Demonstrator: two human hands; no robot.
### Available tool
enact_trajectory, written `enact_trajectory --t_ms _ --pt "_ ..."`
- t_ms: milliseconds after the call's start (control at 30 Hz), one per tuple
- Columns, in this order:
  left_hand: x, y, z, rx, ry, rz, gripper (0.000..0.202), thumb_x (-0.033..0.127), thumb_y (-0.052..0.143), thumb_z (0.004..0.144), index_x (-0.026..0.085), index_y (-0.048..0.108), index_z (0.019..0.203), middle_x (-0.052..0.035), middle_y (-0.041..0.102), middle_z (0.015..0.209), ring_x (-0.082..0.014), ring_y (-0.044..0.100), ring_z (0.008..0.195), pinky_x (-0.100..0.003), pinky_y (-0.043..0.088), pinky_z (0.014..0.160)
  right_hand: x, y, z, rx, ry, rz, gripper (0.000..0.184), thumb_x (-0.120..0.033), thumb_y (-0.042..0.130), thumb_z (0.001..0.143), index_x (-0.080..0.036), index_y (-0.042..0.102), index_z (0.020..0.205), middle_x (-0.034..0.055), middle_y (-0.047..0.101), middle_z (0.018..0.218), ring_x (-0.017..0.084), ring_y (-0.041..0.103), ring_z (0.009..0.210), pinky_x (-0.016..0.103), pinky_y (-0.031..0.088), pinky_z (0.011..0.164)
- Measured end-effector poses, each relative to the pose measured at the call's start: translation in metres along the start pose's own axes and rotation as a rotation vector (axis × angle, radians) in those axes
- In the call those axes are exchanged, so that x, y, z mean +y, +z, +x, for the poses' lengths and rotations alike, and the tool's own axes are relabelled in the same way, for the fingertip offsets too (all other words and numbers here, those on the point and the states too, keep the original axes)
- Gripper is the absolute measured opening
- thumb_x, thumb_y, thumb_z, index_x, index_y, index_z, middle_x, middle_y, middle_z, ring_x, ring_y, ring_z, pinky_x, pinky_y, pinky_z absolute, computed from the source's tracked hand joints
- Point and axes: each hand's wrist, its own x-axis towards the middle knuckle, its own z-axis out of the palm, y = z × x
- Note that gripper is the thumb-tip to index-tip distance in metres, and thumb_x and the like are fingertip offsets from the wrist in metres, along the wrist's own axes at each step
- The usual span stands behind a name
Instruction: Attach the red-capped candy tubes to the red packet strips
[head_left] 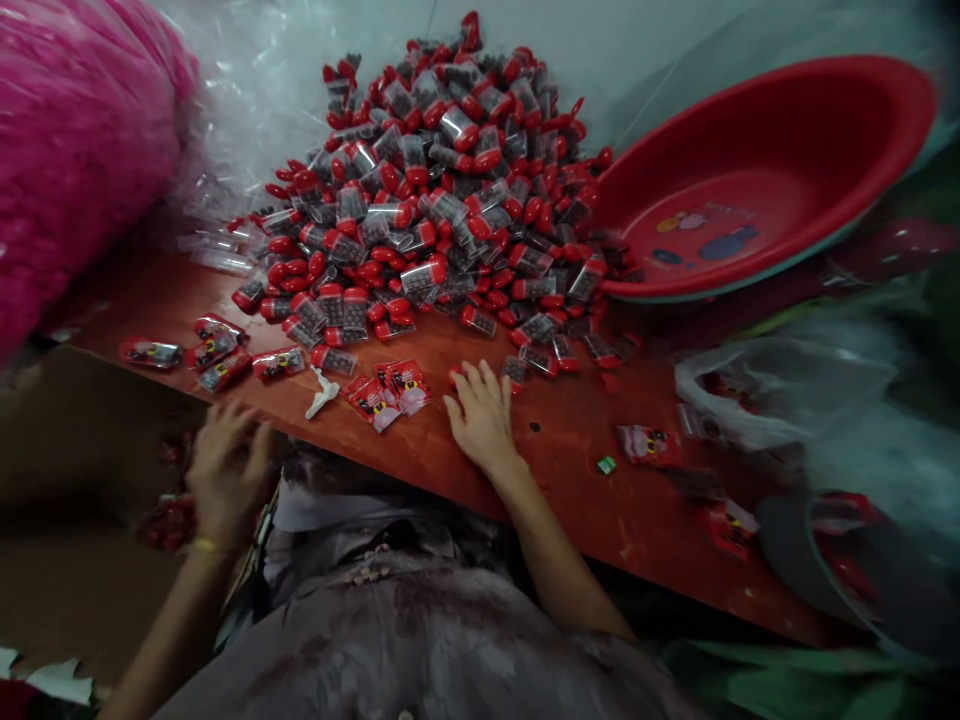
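Note:
My right hand point(481, 412) lies on the red-brown table with its fingers stretched out and apart, nothing held. Its fingertips are near the front of a big pile of small clear tubes with red caps point(442, 210) and dark contents. To its left lie several red printed packets point(386, 393) and a crumpled white scrap point(322, 393). My left hand point(227, 468), somewhat blurred, hovers off the table's front edge with thumb and fingers apart and nothing visible in it. Just beyond it, several filled red-and-clear packs point(217, 350) rest along the edge.
A red oval basin point(765, 180) leans tilted at the right of the pile. A bulging pink bag point(82, 140) stands at far left. On the right are a clear plastic bag point(795, 385), a red packet point(649, 445) and a small green piece point(606, 465). Below left, a brown carton point(67, 490) contains red items.

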Motion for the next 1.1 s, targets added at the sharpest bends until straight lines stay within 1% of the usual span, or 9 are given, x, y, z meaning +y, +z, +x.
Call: enact_trajectory --t_ms 100,200,300,433,533,667,800,933,1100 --pt "0.05 0.064 0.005 -0.075 0.471 0.126 0.031 0.032 0.056 0.082 0.022 0.064 0.11 -0.0088 0.053 0.135 -0.0275 0.032 0.136 -0.044 0.015 0.113 -0.021 0.012 0.011 -0.031 -0.101 0.014 0.042 -0.032 0.035 0.094 -0.016 0.049 0.131 0.0134 0.044 0.142 0.031 0.024 0.137 0.059 0.013 0.109" --pt "0.075 0.106 0.01 -0.2 0.543 0.187 0.033 0.029 0.054 0.082 0.019 0.063 0.112 -0.0154 0.053 0.134 -0.0327 0.031 0.136 -0.052 0.017 0.111 -0.031 0.024 0.024 -0.072 -0.127 0.044 0.039 -0.03 0.036 0.095 -0.02 0.052 0.13 0.0102 0.046 0.141 0.032 0.022 0.138 0.061 0.013 0.108" --pt "0.075 0.121 0.011 -0.265 0.526 0.279 0.034 0.026 0.052 0.082 0.016 0.062 0.113 -0.0185 0.053 0.133 -0.0359 0.032 0.135 -0.057 0.019 0.108 -0.033 0.03 0.028 -0.079 -0.103 0.077 0.034 -0.028 0.04 0.094 -0.025 0.059 0.121 0.0052 0.056 0.132 0.032 0.027 0.136 0.063 0.013 0.107" --pt "0.067 0.114 0.01 -0.138 0.515 0.282 0.038 0.031 0.051 0.084 0.014 0.059 0.117 -0.0177 0.057 0.128 -0.034 0.041 0.13 -0.052 0.03 0.105 -0.031 0.029 0.024 0.005 -0.078 0.101 0.027 -0.027 0.046 0.092 -0.027 0.067 0.11 0.0033 0.062 0.125 0.031 0.034 0.132 0.064 0.012 0.107" --pt "0.068 0.109 0.013 -0.115 0.417 0.089 0.04 0.038 0.053 0.084 0.014 0.062 0.114 -0.0152 0.066 0.115 -0.0297 0.058 0.111 -0.043 0.043 0.094 -0.033 0.022 0.018 0.123 -0.086 0.096 0.027 -0.028 0.048 0.091 -0.029 0.065 0.112 0.0036 0.06 0.128 0.03 0.035 0.132 0.063 0.01 0.108" --pt "0.078 0.118 0.018 -0.311 0.2 -0.308 0.032 0.039 0.058 0.08 0.015 0.07 0.098 -0.0086 0.073 0.09 -0.0203 0.066 0.078 -0.031 0.05 0.073 -0.04 0.01 0.005 0.253 -0.111 0.201 0.029 -0.027 0.049 0.09 -0.029 0.062 0.117 0.0045 0.059 0.128 0.026 0.037 0.132 0.059 0.009 0.111" --pt "0.088 0.13 0.014 -0.343 0.022 -0.665 0.023 0.035 0.065 0.073 0.015 0.072 0.081 -0.0044 0.072 0.075 -0.0145 0.062 0.065 -0.025 0.048 0.064 -0.044 0.006 -0.006 0.299 0.127 0.651 0.047 -0.036 0.055 0.085 -0.02 0.051 0.129 0.0112 0.059 0.126 0.023 0.052 0.117 0.043 0.039 0.102" --pt "0.097 0.134 0.0 -0.377 -0.095 -0.786 0.02 0.033 0.073 0.064 0.015 0.072 0.071 -0.0014 0.069 0.066 -0.0108 0.057 0.059 -0.022 0.045 0.061 -0.042 0.006 -0.012 0.172 0.283 0.986 0.029 -0.04 0.05 0.087 -0.018 0.068 0.091 0.0026 0.07 0.079 0.015 0.062 0.071 0.027 0.05 0.068" --pt "0.102 0.129 -0.013 -0.498 -0.453 -0.94 0.034 0.036 0.082 0.052 0.014 0.071 0.075 -0.0019 0.069 0.07 -0.0104 0.059 0.06 -0.022 0.047 0.06 -0.038 0.006 -0.016 0.243 0.238 0.748 0.033 -0.038 0.047 0.088 -0.018 0.061 0.066 -0.0014 0.058 0.056 0.011 0.051 0.052 0.022 0.04 0.053"
